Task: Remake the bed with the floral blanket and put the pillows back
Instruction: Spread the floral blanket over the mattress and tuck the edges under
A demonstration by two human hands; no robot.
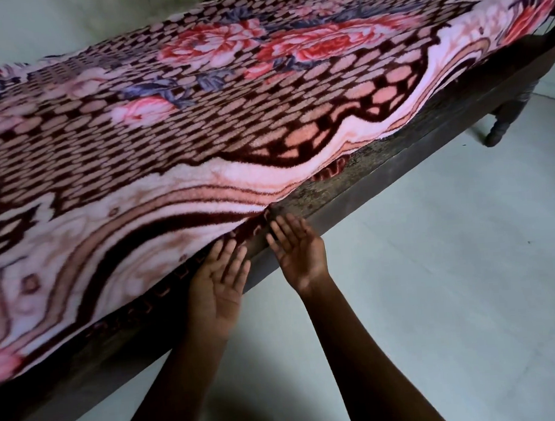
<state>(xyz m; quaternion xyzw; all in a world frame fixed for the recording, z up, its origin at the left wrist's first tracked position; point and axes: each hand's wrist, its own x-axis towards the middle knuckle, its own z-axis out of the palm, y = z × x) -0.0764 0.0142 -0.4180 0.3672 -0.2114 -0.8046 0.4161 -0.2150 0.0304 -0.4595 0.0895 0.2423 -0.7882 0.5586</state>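
Note:
The floral blanket (196, 123), pink and maroon with red roses, lies spread over the bed. Its near edge waves along the dark wooden bed frame (383, 182) and leaves part of the rail bare at the right. My left hand (220, 281) is palm up with straight fingers, its fingertips under the blanket's near edge. My right hand (297, 245) is beside it, also palm up with straight fingers, its tips touching the blanket's edge at the rail. No pillows are in view.
A pale tiled floor (457, 279) stretches to the right and below the bed. A turned bed leg (501, 123) stands at the right end. A light wall (22, 27) runs behind the bed.

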